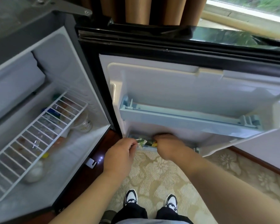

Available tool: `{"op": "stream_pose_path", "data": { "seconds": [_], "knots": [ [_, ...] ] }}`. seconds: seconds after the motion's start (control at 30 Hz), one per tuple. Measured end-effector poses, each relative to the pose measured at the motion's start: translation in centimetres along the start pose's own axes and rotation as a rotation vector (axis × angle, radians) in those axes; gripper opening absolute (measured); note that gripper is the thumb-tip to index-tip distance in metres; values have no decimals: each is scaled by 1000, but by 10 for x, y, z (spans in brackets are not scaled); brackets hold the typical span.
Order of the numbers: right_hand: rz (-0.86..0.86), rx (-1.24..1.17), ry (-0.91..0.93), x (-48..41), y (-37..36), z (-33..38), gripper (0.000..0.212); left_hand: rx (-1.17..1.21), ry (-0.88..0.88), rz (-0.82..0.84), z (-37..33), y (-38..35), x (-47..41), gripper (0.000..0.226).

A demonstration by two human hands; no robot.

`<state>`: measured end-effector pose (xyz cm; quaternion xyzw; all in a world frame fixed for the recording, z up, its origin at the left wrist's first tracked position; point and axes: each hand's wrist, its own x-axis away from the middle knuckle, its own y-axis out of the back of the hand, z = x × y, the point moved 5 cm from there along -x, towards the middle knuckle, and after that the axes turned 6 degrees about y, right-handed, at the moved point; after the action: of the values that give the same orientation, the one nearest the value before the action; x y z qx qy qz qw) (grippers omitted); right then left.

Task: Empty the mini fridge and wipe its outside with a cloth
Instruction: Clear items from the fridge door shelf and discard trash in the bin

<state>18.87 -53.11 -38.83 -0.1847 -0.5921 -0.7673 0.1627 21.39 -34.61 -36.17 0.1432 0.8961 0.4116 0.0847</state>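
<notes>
Black-and-white shoes stand on a patterned carpet. Both forearms reach forward to the bottom of the open door. The left hand pinches the left end of a green-and-white packet between thumb and fingertips. The right hand curls its fingers down over the packet's right end, though blur hides the exact hold. The packet lies in the lower door bin, its long axis running left to right along the bin. Above it sits the upper door shelf. The mini fridge stands to the left, its opening facing the person and its door swung out to the right. A white wire rack spans the inside over blurred food items. Beyond hang brown curtains.
</notes>
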Motion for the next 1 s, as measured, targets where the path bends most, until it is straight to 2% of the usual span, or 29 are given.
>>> {"op": "stream_pose_path", "data": {
  "seconds": [0.17, 0.27, 0.5, 0.67, 1.0],
  "knots": [
    [-82, -29, -11, 10, -1, 1, 40, 9, 4, -2, 2, 0, 0, 8],
    [-113, -59, -6, 14, -2, -2, 29, 21, 8, 7, 2, 1, 0, 8],
    [-287, -367, -73, 36, -2, -11, 18, 74, 55, 60, 0, 3, -2, 9],
    [-381, -625, -94, 59, -1, -15, 23, 144, 110, 96, -1, 5, -2, 7],
    [-506, -735, -48, 95, 9, -2, 32, 200, 103, 120, -4, 17, 17, 8]
  ]
}}
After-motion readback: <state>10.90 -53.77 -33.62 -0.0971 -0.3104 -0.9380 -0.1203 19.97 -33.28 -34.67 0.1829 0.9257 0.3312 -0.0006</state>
